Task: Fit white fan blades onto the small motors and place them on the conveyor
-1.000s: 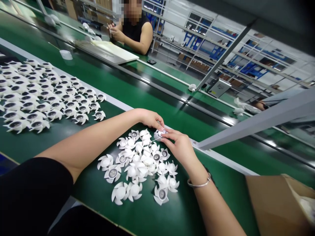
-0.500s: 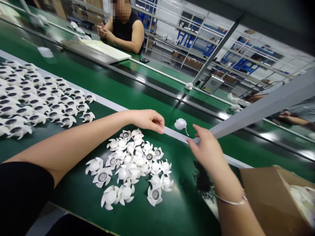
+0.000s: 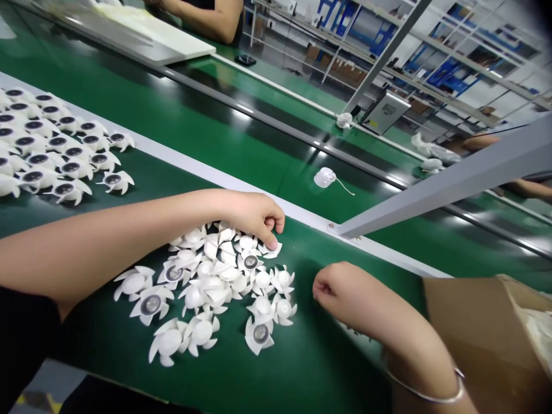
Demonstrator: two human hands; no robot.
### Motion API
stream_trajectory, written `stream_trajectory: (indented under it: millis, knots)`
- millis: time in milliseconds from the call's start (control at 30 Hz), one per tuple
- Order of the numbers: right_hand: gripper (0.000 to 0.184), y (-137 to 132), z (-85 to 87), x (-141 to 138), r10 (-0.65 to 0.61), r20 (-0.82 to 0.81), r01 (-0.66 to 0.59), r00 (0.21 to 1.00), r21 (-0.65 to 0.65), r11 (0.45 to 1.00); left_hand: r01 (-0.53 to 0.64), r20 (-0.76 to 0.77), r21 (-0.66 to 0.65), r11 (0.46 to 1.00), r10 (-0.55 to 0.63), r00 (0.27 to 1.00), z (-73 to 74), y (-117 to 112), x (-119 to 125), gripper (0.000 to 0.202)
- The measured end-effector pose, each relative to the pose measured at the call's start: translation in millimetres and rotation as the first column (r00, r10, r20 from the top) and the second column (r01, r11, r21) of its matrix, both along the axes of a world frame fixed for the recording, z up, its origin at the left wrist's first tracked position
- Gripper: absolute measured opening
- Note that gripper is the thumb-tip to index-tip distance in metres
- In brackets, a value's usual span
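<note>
Right hand (image 3: 338, 287) pulled back, curled and empty over green belt (image 3: 345, 345); left hand (image 3: 252, 215) curled against white fans (image 3: 207, 282).

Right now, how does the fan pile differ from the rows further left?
The pile of white plastic fan rotors is heaped, overlapping; the rows of rotors lie in neat ranks. The pile mixes domes and dark centres facing up; the rows show dark centres. Both share the bladed shape.

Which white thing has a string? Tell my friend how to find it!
Look past the grey strip edging the near green belt to the next green belt. Above the right hand lies a small round white part. It sits alone, away from the heap of white fan-shaped parts, and a thin thread trails from it.
</note>
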State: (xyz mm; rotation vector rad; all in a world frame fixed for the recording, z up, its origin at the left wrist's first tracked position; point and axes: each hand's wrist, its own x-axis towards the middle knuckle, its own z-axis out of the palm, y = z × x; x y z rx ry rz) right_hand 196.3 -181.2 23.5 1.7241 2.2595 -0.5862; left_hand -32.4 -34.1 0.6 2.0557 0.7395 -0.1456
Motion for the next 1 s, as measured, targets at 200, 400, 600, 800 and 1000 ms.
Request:
stream_trajectory:
  millis: [200,400,600,800,1000]
  knots:
    - [0.026,-10,-6.1,-23,0.052,0.282,-0.092,0.958,0.132,0.987,-0.02,0.005,0.0,1.0,0.02,1.0,0.3,-4,2,0.039]
    - [0.023,-12,-4.8,-48,-0.101,0.4,0.038,0.911,0.16,0.986,0.021,0.01,0.019,1.0,-0.021,1.0,2.6,-3,-1,0.042]
    - [0.018,2,1.6,-32,-0.117,0.253,0.102,0.96,0.073,0.992,0.109,0.031,-0.05,0.993,-0.107,0.994,1.9,2,-5,0.051]
    - [0.009,31,-12.3,-24,0.017,-0.449,0.109,0.893,0.252,0.961,0.142,0.079,-0.029,0.989,-0.139,0.987,-6.8,7,-3,0.047]
    - [0.007,42,-35.8,-45,0.23,-0.403,0.004,0.886,0.501,0.865,0.139,0.094,-0.01,0.99,-0.138,0.986,-4.8,5,-3,0.037]
